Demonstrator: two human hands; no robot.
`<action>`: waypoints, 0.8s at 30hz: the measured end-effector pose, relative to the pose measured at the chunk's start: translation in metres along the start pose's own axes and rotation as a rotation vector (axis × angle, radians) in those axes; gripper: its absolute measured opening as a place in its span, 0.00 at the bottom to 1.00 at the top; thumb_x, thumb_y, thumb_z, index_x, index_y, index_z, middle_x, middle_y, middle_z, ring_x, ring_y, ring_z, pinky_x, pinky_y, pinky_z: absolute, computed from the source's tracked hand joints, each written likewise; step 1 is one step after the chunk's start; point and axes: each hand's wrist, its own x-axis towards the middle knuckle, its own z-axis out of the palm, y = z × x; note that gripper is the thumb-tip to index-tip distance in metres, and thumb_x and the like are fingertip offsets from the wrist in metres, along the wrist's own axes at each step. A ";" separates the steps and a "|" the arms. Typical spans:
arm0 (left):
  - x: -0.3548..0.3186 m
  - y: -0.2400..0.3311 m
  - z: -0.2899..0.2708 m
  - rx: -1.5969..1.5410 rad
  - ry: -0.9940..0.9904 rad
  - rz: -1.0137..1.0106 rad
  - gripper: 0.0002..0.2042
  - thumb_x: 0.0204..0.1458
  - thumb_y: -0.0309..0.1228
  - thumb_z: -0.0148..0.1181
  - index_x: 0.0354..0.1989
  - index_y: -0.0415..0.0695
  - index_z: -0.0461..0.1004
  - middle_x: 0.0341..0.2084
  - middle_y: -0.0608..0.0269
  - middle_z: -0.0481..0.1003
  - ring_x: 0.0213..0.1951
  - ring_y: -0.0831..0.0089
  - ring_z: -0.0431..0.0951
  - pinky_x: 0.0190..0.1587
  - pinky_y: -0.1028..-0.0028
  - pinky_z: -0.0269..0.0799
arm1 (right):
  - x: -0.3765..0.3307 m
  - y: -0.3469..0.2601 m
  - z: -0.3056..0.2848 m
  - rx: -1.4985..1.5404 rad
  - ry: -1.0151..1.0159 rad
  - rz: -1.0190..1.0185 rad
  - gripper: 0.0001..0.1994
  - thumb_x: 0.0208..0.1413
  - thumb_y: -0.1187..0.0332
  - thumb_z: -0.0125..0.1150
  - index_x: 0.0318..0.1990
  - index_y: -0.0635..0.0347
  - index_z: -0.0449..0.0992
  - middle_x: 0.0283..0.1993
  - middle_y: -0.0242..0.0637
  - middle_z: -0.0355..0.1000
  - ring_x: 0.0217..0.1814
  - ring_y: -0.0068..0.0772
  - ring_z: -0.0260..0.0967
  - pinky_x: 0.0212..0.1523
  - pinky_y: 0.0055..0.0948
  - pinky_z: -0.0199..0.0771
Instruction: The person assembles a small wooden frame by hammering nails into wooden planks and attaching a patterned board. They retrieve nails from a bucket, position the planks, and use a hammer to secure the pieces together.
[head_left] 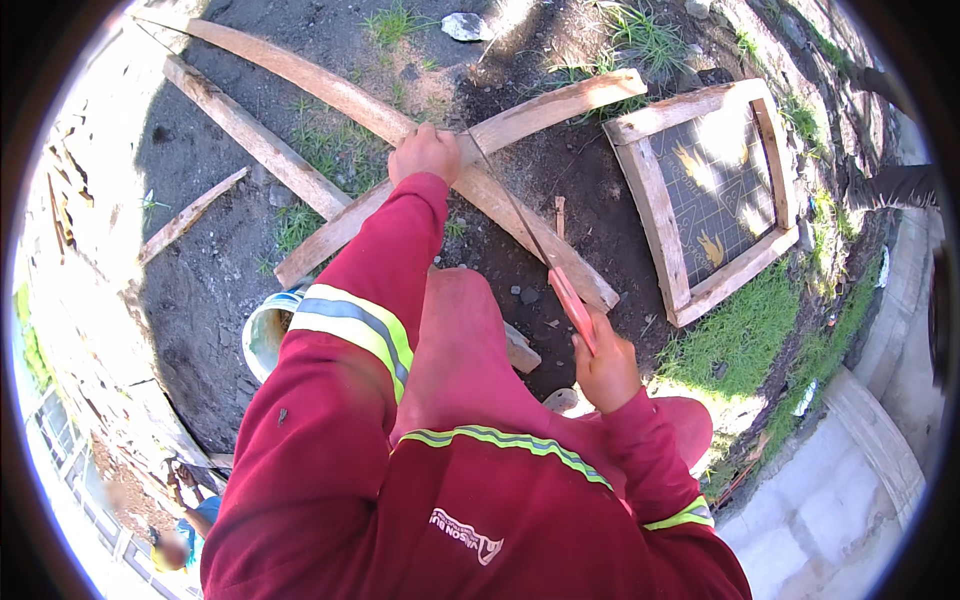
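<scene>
A hand saw (567, 292) with a red handle is gripped in my right hand (607, 365), in front of my right knee. Its thin blade slants up and left, and the far end meets the wood just right of my left hand (424, 155). That hand is closed over the spot where two timbers cross, its fingertips partly hidden. One long plank (300, 78) runs from the far left down toward my right hand. The other timber (560, 108) lies across it, from the upper right to the lower left by my left forearm.
A rectangular wooden frame (650, 215) around a dark gridded sheet lies at right. Another plank (255, 140) and a thin wood strip (195, 215) lie left. A bucket (262, 338) stands beside my left arm. Another person (190, 525) is at lower left. A concrete surface (810, 510) lies lower right.
</scene>
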 end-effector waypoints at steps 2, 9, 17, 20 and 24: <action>0.000 -0.001 0.002 0.014 0.032 0.016 0.16 0.52 0.40 0.45 0.33 0.43 0.77 0.33 0.51 0.79 0.39 0.52 0.78 0.45 0.54 0.70 | -0.025 -0.009 -0.023 -0.024 -0.054 0.065 0.23 0.52 0.76 0.59 0.56 0.59 0.65 0.33 0.56 0.75 0.35 0.59 0.75 0.33 0.47 0.73; 0.003 0.003 -0.005 -0.018 -0.011 0.015 0.16 0.52 0.40 0.45 0.33 0.42 0.77 0.34 0.50 0.79 0.39 0.52 0.78 0.47 0.54 0.70 | 0.117 -0.008 0.055 -0.048 0.032 -0.041 0.12 0.55 0.71 0.56 0.46 0.61 0.68 0.32 0.59 0.73 0.36 0.64 0.71 0.35 0.54 0.71; 0.001 0.000 0.002 -0.003 0.042 0.004 0.16 0.52 0.40 0.45 0.33 0.43 0.77 0.34 0.51 0.79 0.41 0.53 0.78 0.47 0.55 0.70 | -0.022 -0.009 -0.019 -0.033 -0.032 0.037 0.22 0.52 0.76 0.58 0.55 0.59 0.65 0.31 0.55 0.74 0.33 0.60 0.74 0.33 0.49 0.73; 0.001 0.001 0.001 0.002 0.017 0.017 0.16 0.52 0.40 0.44 0.33 0.43 0.77 0.35 0.51 0.79 0.41 0.53 0.78 0.46 0.55 0.70 | 0.045 -0.013 0.013 -0.096 -0.018 0.013 0.16 0.53 0.74 0.57 0.49 0.60 0.67 0.31 0.57 0.74 0.33 0.63 0.72 0.33 0.52 0.72; 0.003 0.004 -0.006 0.014 -0.047 -0.024 0.16 0.52 0.40 0.45 0.33 0.43 0.77 0.35 0.51 0.79 0.40 0.53 0.78 0.45 0.55 0.70 | 0.105 -0.005 0.058 -0.045 0.012 0.016 0.11 0.55 0.71 0.56 0.44 0.61 0.66 0.29 0.59 0.73 0.34 0.65 0.71 0.34 0.54 0.71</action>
